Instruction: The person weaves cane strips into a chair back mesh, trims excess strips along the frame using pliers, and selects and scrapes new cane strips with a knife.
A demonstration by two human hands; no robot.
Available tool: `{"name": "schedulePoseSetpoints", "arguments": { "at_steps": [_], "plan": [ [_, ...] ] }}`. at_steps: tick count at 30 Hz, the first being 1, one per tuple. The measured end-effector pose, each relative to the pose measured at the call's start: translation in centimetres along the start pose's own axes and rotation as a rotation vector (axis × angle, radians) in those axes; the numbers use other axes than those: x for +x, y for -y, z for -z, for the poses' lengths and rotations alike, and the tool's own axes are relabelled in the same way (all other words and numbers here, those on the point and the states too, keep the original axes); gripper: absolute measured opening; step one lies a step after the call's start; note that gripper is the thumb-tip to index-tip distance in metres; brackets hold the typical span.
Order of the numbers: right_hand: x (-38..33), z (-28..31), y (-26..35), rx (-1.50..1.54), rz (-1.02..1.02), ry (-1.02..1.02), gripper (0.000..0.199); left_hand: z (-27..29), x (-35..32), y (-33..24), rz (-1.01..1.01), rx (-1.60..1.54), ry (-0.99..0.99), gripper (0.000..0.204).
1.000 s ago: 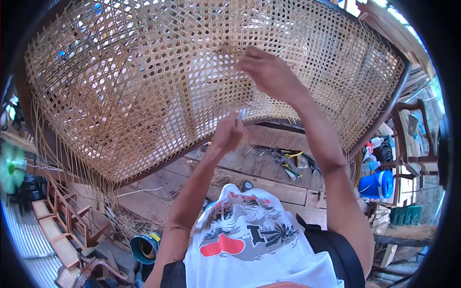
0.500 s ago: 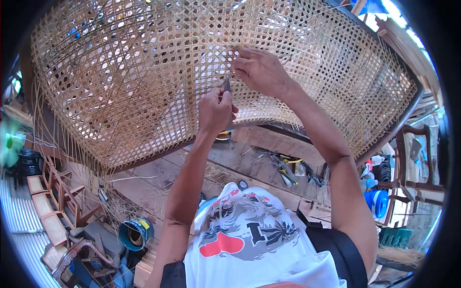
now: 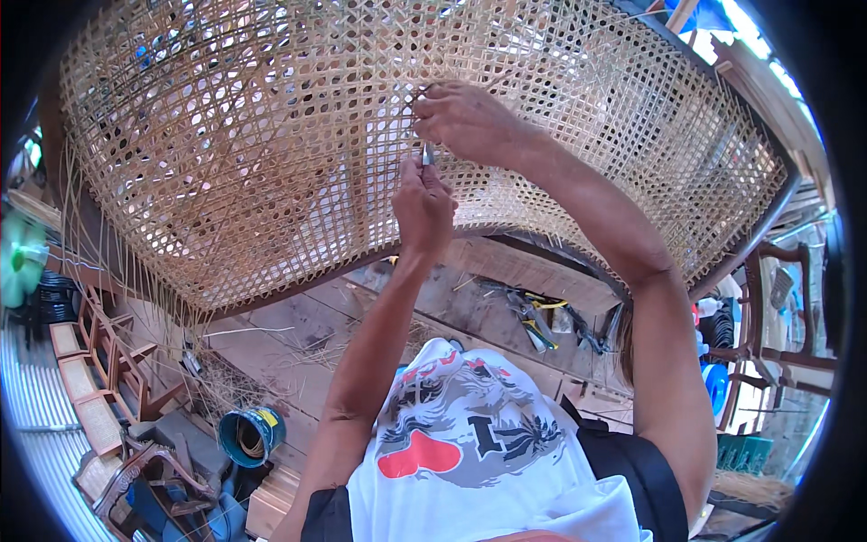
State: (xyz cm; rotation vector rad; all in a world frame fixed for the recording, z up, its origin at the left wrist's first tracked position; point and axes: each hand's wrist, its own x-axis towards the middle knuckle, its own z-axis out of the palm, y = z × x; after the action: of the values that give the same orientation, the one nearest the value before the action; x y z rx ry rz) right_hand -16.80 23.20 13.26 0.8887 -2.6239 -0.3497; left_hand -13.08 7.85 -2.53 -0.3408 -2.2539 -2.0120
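Hands were moved closer together than before. Left hand (image 3: 423,206) was closed around a thin tool (image 3: 427,155), right hand (image 3: 461,119) pinched the cane mesh (image 3: 262,135) above. Cane coils were kept in a bucket (image 3: 251,435).

A broad panel of woven cane (image 3: 271,154), pale straw in colour with an open lattice of small holes, curved overhead in a dark wooden frame, both hands pressed against its middle. A slim metal tool (image 3: 427,155) stood upright just above the left hand (image 3: 423,206), its tip at the weave beneath the right hand (image 3: 461,122).
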Motion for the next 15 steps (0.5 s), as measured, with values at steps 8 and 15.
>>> {"name": "schedulePoseSetpoints", "arguments": {
  "at_steps": [8, 15],
  "plan": [
    [-1.4, 2.3, 0.0, 0.057, -0.02, -0.185, 0.034, 1.9, 2.5, 1.3, -0.136, 0.212, -0.219, 0.048],
    [-2.3, 0.6, 4.1, 0.615, 0.202, -0.031, 0.027, 12.2, -9.2, -3.0, -0.355, 0.506, -0.106, 0.03]
  ]
}}
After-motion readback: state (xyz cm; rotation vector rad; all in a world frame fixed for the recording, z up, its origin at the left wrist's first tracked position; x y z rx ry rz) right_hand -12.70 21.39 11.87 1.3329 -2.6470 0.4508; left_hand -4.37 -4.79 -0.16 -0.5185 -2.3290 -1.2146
